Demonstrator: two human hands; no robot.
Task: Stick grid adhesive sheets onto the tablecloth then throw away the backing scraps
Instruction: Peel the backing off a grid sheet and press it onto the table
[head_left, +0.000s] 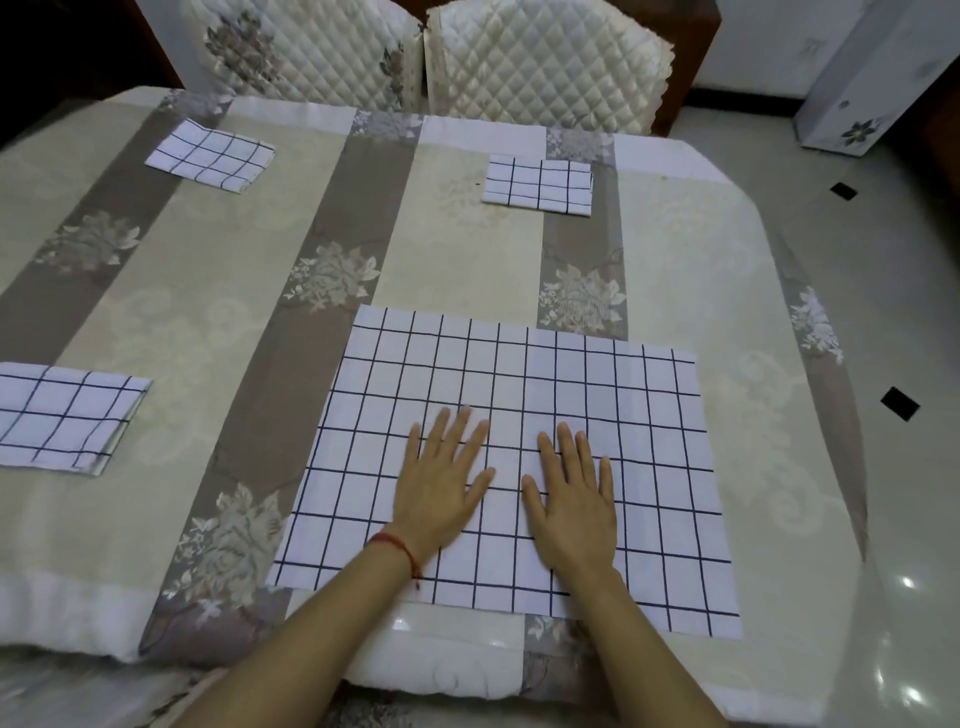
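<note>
A large white sheet with a dark grid (613, 395) lies spread flat on the beige and grey floral tablecloth (208, 291), near the table's front edge. My left hand (441, 483) presses palm down on the sheet's lower middle, fingers straight and spread. My right hand (571, 499) lies flat beside it, a small gap between the two. Three smaller folded grid sheets rest elsewhere: one at the left edge (67, 415), one at the far left (210, 156), one at the far middle (537, 184).
Two quilted cream chair backs (540, 62) stand against the table's far side. To the right lies a glossy tiled floor (893, 338) with dark insets, and a white floral box (872, 88) stands at the far right.
</note>
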